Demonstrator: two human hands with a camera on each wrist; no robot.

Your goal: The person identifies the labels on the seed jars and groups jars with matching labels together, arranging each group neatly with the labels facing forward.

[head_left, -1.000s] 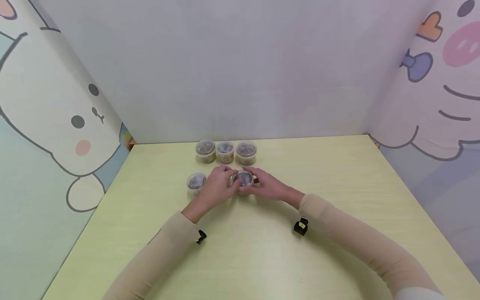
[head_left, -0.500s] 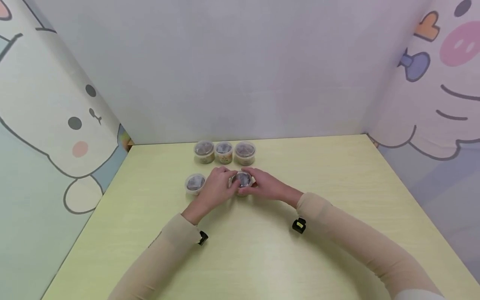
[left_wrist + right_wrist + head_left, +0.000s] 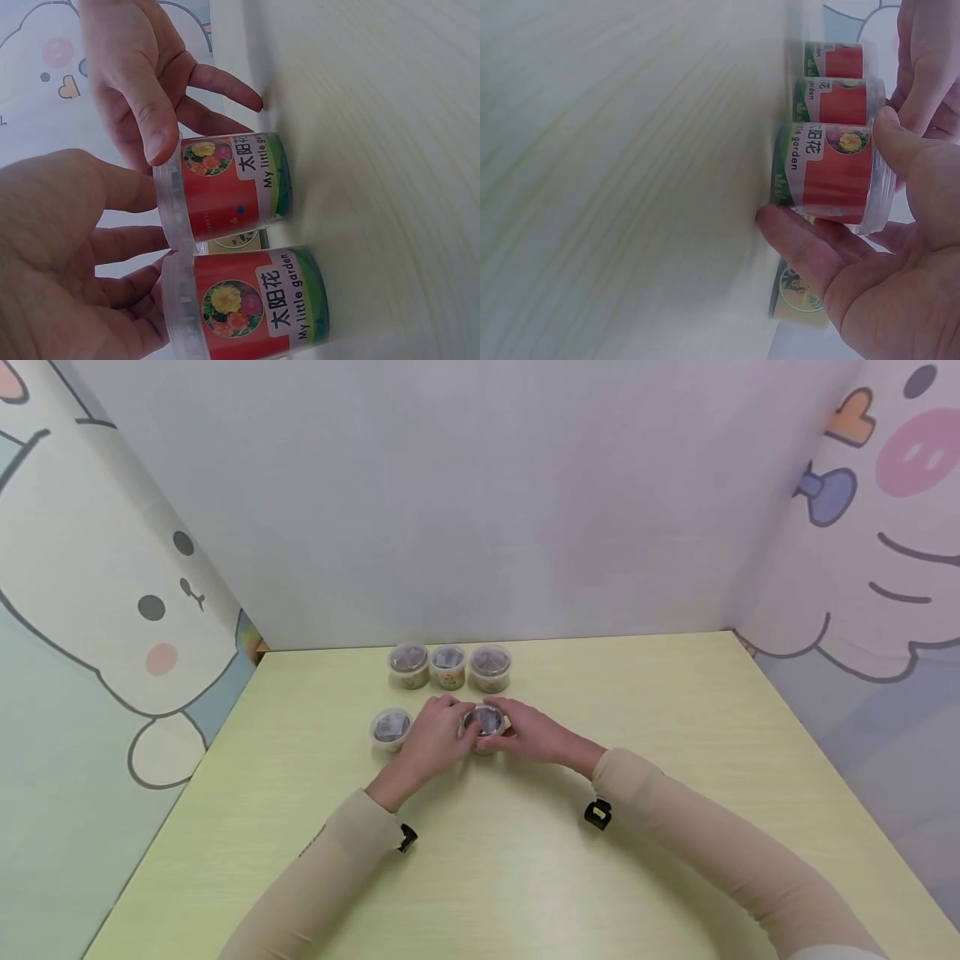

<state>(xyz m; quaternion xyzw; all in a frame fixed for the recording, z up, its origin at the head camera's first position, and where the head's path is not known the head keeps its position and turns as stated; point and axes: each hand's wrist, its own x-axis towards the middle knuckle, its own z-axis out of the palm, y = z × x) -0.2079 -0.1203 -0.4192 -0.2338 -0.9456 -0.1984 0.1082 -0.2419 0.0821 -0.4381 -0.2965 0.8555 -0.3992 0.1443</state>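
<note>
In the head view, a small clear-lidded plastic tub [image 3: 489, 720] stands upright on the table between both hands. My right hand [image 3: 540, 733] holds it from the right, thumb and fingers round its side. My left hand [image 3: 431, 739] grips its left part near the lid, with thumb and index finger. The left wrist view shows its red "My little garden" flower label [image 3: 210, 199] and a matching tub [image 3: 262, 300] close beside it, under my left hand's other fingers. A third red-labelled tub [image 3: 392, 727] ends the row on the left; the right wrist view shows all three lined up.
Behind this row stand three more lidded tubs: a left one [image 3: 408, 664], a smaller middle one [image 3: 448, 667] and a right one [image 3: 491, 668]. The pale wooden table [image 3: 495, 860] meets a plain wall at the back, with cartoon-printed cloth on both sides.
Both hands stay on the same tub with hardly any movement. The head view has shifted slightly, so everything appears a little further left than one second ago.
</note>
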